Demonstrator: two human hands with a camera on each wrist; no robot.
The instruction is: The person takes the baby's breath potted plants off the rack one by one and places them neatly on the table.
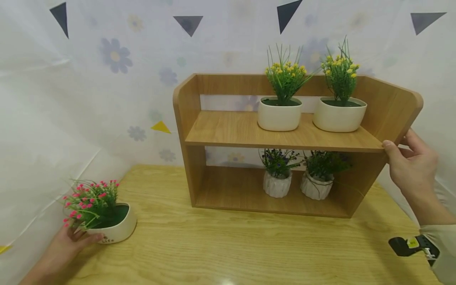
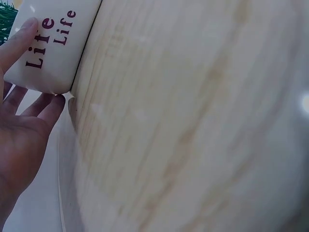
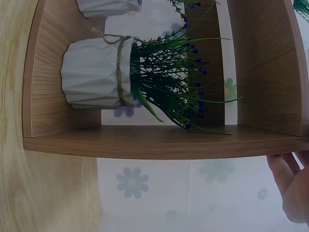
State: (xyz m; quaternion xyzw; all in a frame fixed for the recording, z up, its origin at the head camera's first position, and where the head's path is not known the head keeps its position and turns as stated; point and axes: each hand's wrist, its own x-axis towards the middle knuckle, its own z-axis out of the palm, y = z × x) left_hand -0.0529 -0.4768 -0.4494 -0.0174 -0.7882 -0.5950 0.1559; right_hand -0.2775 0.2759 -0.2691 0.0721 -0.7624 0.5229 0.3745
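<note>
At the left of the head view, my left hand (image 1: 65, 248) grips the end of a cream oval flowerpot (image 1: 124, 229) with pink artificial flowers, standing on the table. In the left wrist view the thumb lies across the "Life" lettering on the pot (image 2: 53, 72), and the other fingers are round its end. My right hand (image 1: 415, 166) holds the right side panel of a two-tier wooden shelf (image 1: 228, 126), thumb at the front edge and fingers on the outer face. In the right wrist view only part of this hand (image 3: 295, 193) shows.
Two cream pots (image 1: 279, 117) with yellow flowers stand on the upper tier, towards the right. Below them are two white ribbed pots (image 1: 277, 185) with small purple flowers. The shelf stands on a wooden table (image 1: 213, 245) before a flower-patterned backdrop (image 1: 107, 99).
</note>
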